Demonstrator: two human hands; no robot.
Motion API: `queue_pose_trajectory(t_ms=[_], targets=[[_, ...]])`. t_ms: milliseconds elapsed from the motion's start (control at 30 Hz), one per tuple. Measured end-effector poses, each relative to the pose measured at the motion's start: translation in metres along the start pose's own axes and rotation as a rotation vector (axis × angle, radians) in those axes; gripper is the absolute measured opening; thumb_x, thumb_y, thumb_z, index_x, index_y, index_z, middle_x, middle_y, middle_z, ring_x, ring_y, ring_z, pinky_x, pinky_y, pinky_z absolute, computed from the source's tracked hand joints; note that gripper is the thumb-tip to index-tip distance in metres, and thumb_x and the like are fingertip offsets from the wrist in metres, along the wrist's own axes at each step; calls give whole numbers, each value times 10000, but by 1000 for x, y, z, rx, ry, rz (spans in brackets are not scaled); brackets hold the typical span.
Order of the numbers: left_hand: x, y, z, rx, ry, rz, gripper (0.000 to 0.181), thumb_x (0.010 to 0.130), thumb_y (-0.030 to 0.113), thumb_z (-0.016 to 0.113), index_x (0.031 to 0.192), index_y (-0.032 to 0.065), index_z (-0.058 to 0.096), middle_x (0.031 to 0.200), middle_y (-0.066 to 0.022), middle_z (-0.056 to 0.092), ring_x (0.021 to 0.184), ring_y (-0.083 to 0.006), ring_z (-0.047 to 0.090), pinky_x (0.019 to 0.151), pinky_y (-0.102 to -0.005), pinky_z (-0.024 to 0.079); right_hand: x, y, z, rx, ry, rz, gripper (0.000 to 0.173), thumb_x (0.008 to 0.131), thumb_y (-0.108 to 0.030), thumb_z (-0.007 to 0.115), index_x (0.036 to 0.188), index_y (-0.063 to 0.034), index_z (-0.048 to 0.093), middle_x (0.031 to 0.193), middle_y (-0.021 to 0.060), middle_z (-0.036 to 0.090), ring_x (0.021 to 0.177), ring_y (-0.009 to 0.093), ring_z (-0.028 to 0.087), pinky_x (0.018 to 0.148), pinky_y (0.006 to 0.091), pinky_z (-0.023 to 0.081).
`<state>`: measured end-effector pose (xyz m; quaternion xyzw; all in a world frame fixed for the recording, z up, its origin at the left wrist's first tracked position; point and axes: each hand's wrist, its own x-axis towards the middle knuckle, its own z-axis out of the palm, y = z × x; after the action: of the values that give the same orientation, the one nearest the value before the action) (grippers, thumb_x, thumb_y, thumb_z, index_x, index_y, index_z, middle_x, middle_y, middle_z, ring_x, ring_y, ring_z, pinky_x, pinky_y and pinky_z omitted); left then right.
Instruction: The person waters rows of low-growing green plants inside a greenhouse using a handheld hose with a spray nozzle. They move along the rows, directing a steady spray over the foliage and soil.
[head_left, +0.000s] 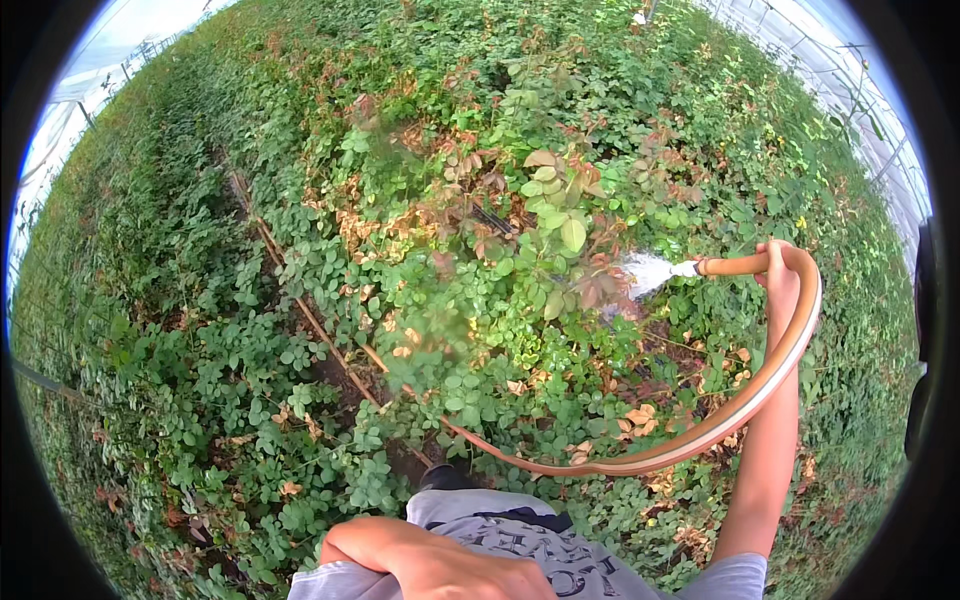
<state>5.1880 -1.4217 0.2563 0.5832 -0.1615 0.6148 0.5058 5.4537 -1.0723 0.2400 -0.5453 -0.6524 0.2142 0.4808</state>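
My right hand (778, 268), at the end of my outstretched arm, is closed around an orange-brown garden hose (720, 431) with a pale stripe. From the hose's tip a spray of water (646, 274) shoots leftward onto leafy rose-like bushes (574, 232). Past my hand the hose bends back in a wide loop, crosses in front of my body and runs off into the foliage on the left. My left hand (480, 574) rests against the front of my grey shirt (540, 536); its fingers are partly cut off by the lower edge.
Dense green plants with some dry brown leaves surround me. A narrow soil path (337, 379) with a long thin line of hose or pole (319, 330) runs up to the left. Dark tubing (491, 219) shows among the stems. Translucent greenhouse sheeting (817, 60) stands beyond.
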Motion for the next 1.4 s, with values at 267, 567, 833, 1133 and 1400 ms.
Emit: queue_pose_trajectory(t_ms=[267,567,833,1133,1400], targets=[[-3,-29,-11,-138,34,-21,225,886,70,568,1098,126,621,778,-79,572,554,-216,540,479,-324,405,3,8,-17,-43,39,18,227,902,-247,527,901,-53,646,859,34,653,743,144,607,603,264,497],[-126,-157,-103,588,148,-1004,686,800,110,704,1389,66,355,1260,-134,488,1128,-246,508,947,-356,436,21,58,-67,-303,150,260,192,844,-238,571,841,-62,647,790,35,639,721,130,611,556,263,513],[-296,-300,-88,506,-125,-1274,847,706,238,732,1426,139,297,1429,-160,336,1309,-317,354,1073,-394,315,34,41,-50,-123,182,245,184,855,-215,546,834,-58,641,830,47,649,760,153,622,573,277,521],[-307,-352,-97,809,369,-1402,612,729,331,726,1239,150,441,1174,-152,512,1051,-310,540,874,-438,452,50,28,7,13,87,170,196,846,-243,526,868,-68,612,887,52,643,828,162,618,571,307,524],[-328,-354,-113,511,363,-1336,284,824,286,667,983,78,556,863,-116,604,811,-270,609,726,-394,464,55,83,21,4,121,223,211,878,-229,521,980,-45,538,861,67,631,756,158,620,500,269,523]])
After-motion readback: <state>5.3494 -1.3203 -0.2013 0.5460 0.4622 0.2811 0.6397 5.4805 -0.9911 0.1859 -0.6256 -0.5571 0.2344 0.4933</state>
